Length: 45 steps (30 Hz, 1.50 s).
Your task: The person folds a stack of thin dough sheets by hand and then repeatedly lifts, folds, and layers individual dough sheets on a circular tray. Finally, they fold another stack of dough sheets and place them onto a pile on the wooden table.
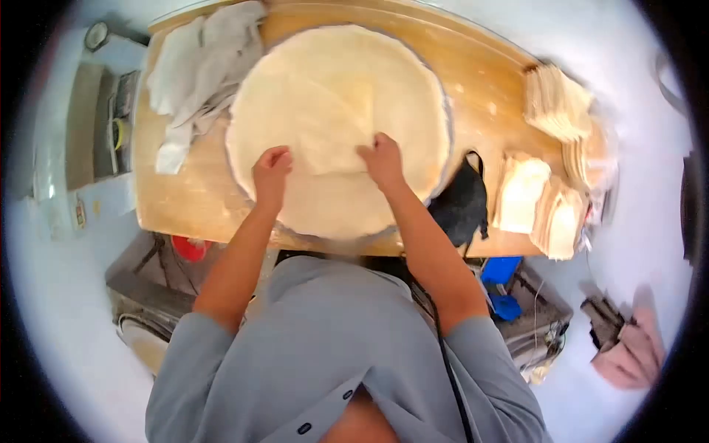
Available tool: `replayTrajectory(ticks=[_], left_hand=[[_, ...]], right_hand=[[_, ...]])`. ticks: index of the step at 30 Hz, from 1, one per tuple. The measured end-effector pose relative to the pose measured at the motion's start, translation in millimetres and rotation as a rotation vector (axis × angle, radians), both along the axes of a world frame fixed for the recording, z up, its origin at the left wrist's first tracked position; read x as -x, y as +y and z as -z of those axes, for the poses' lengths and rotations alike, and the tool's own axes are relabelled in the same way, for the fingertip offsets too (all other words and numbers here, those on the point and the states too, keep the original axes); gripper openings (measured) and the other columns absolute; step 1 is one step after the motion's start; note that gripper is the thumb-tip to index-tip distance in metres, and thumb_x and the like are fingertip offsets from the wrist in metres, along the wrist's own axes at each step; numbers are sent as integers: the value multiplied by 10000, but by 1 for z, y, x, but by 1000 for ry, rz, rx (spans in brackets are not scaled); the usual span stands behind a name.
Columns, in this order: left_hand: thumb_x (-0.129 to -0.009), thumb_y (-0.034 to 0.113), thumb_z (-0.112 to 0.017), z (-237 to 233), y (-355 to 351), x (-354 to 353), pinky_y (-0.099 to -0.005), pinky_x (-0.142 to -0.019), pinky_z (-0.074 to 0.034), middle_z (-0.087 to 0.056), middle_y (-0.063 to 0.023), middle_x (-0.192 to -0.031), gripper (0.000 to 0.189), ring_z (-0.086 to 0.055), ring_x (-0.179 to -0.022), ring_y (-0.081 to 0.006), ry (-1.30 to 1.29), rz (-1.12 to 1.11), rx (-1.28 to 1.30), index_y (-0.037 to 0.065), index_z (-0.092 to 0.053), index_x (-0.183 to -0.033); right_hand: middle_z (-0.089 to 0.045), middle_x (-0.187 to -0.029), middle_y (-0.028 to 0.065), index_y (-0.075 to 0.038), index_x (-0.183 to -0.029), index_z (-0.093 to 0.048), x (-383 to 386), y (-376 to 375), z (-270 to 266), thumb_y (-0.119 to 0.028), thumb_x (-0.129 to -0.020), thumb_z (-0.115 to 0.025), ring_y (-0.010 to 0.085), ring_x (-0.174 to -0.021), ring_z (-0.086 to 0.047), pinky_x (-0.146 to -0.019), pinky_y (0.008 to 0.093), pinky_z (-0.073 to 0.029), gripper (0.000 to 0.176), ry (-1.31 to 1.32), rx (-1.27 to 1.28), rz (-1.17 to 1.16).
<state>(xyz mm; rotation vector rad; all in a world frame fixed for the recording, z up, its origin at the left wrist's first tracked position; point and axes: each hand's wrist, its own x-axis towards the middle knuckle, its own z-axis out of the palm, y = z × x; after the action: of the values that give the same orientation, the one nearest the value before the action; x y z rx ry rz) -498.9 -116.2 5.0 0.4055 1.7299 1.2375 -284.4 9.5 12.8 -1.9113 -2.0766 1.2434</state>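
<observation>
A large round stack of thin pale sheets (340, 81) lies on a wooden table (480, 81). On top of it sits a folded sheet (329, 140), smaller than the stack. My left hand (271, 171) presses down at the folded sheet's left corner with fingers curled. My right hand (382, 159) grips the folded sheet's right edge. Both forearms reach out from my grey shirt over the near edge of the table.
White cloths (196, 70) are bunched at the table's left end. Stacks of folded sheets (557, 103) stand at the right end, more folded stacks (543, 207) nearer. A black cloth (461, 203) lies beside the round stack. Blue objects (501, 269) sit below the table.
</observation>
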Motion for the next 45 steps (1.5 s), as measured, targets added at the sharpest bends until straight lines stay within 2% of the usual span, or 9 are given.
replayTrajectory(ticks=[1,3,10,12,16,23,30,38,45], left_hand=[[-950,195,-617,0,-4,-6,-277,-763,-507,-658,-47,-1007,246,-620,-882,-127,-49,-51,47,18,-633,-1120],[-965,235,-608,-10,-5,-33,-293,-781,-515,-652,-56,-1040,295,-620,-917,-139,-94,-101,87,9,-616,-1154],[-995,319,-550,-77,39,-157,-382,-1045,-445,-576,-136,-1316,497,-564,-1211,-262,-1075,75,-15,-30,-464,-1337],[-971,215,-580,-80,46,-204,-385,-1037,-455,-578,-141,-1301,449,-574,-1190,-253,-831,403,-86,-36,-469,-1327],[-937,120,-614,-108,79,-302,-362,-954,-495,-608,-121,-1188,396,-608,-1077,-214,-759,490,112,-37,-486,-1277],[-903,73,-665,-145,143,-441,-312,-810,-529,-642,-98,-1105,440,-641,-953,-185,-659,611,-269,-7,-473,-1291],[-885,24,-657,-28,150,-518,-292,-651,-481,-665,-91,-996,382,-583,-741,-134,-290,745,-140,-15,-524,-1242],[-853,-20,-629,53,122,-541,-309,-697,-521,-673,-116,-1004,312,-656,-850,-189,-217,750,68,-26,-567,-1159],[-809,75,-664,-15,127,-518,-417,-884,-496,-617,-165,-1172,391,-607,-1053,-287,447,944,-120,10,-560,-1181]], right_hand=[[-624,-855,152,10,-930,-578,-2,-5,-16,-211,-785,-725,321,-792,-659,-664,418,-530,303,-13,-8,25],[-603,-908,141,60,-1115,-540,-7,-10,-54,-102,-818,-699,253,-748,-663,-549,360,-542,374,705,319,460],[-647,-974,124,54,-1285,-505,-173,-31,-139,-73,-854,-640,193,-648,-661,-539,296,-561,469,911,378,532],[-672,-951,102,30,-1300,-530,-232,-41,-146,-98,-863,-621,167,-653,-661,-542,286,-561,464,876,341,600],[-684,-951,88,23,-1309,-538,-347,-44,-153,-84,-859,-609,148,-673,-657,-526,261,-549,467,816,285,772],[-676,-1014,76,14,-1331,-536,-483,-9,-171,-58,-907,-592,130,-763,-667,-585,256,-566,434,926,-88,764],[-644,-925,37,1,-1286,-571,-542,-15,-50,-80,-889,-644,119,-781,-643,-587,243,-553,412,530,-119,927],[-641,-809,30,15,-1091,-653,-547,-27,32,-23,-852,-633,96,-604,-576,-455,237,-468,242,410,-164,961],[-643,-1015,176,12,-1185,-594,-531,-32,5,-125,-803,-708,331,-953,-606,-823,461,-483,422,-281,-571,630]])
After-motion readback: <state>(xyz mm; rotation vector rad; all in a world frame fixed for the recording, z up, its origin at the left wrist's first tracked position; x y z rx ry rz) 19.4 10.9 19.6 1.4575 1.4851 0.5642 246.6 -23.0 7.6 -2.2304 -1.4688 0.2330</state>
